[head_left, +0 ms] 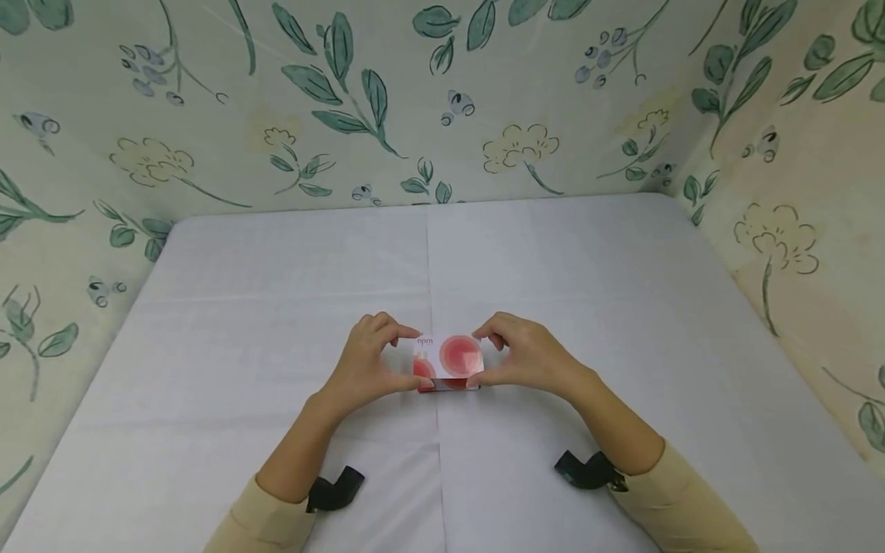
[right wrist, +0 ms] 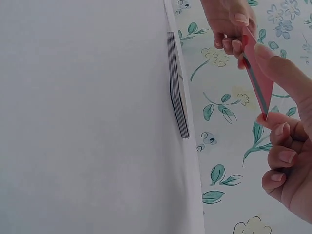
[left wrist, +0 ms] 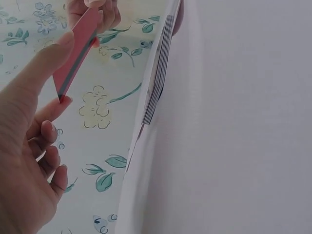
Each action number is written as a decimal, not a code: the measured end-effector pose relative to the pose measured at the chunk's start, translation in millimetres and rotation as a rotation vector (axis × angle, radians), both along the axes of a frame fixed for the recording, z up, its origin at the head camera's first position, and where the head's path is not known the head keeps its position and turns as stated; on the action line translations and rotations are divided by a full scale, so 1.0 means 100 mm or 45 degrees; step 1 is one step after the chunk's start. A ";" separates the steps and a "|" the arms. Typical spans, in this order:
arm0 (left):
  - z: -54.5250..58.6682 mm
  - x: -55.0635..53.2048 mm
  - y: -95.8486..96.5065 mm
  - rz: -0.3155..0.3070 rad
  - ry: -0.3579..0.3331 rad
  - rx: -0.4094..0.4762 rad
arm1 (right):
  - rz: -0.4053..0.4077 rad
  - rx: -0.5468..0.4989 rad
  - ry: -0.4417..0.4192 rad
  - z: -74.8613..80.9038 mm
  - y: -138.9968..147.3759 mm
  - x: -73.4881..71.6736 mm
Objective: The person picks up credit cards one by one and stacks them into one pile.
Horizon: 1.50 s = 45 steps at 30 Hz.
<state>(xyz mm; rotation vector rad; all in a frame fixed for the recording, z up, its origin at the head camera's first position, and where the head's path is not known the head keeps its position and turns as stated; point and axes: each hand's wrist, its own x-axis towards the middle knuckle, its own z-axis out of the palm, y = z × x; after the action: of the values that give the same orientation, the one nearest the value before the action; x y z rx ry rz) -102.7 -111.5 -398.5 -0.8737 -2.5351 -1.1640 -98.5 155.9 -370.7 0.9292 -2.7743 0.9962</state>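
Note:
A small glossy card, white with pink-red circles and printed letters, is held level between both hands. Thumb and forefinger of my left hand pinch its left end, while my right hand pinches the right end the same way. From the left wrist, the card shows a pink face with a dark band; its pink face also shows in the right wrist view. Below it, apart from the hands, a stack of thin layers lies on the table, edges showing; this stack is also seen from the right wrist.
A white cloth with fold lines covers the table. Floral sheeting rises behind and along both sides. Black straps hang at the wrists, by the beige sleeves.

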 end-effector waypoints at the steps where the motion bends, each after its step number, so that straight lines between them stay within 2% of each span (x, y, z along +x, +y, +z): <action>1: -0.01 0.00 0.00 -0.002 0.001 -0.001 | -0.001 0.004 -0.003 -0.01 0.00 0.00; 9: -0.13 -0.03 0.03 -0.027 -0.015 -0.034 | -0.017 0.035 -0.044 -0.07 0.02 0.00; 17: -0.20 -0.05 0.03 -0.030 0.033 -0.068 | -0.036 0.112 -0.120 -0.17 0.00 0.01; 24: -0.24 -0.02 0.00 0.006 -0.006 -0.120 | 0.002 0.122 -0.079 -0.25 -0.03 -0.01; 28: -0.28 -0.02 0.00 0.011 -0.034 -0.144 | -0.011 0.150 -0.066 -0.28 -0.03 -0.02; 38: -0.37 -0.03 0.01 0.033 -0.024 -0.213 | -0.029 0.174 -0.087 -0.33 -0.02 -0.02; 45: -0.39 -0.04 -0.02 0.037 -0.045 -0.267 | -0.029 0.196 -0.112 -0.34 -0.04 -0.03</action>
<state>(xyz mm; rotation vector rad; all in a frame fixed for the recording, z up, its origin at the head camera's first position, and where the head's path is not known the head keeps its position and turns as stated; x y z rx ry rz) -106.5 -113.0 -437.4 -0.8661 -2.7262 -0.9250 -101.9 152.3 -404.7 0.8888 -2.9638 0.8503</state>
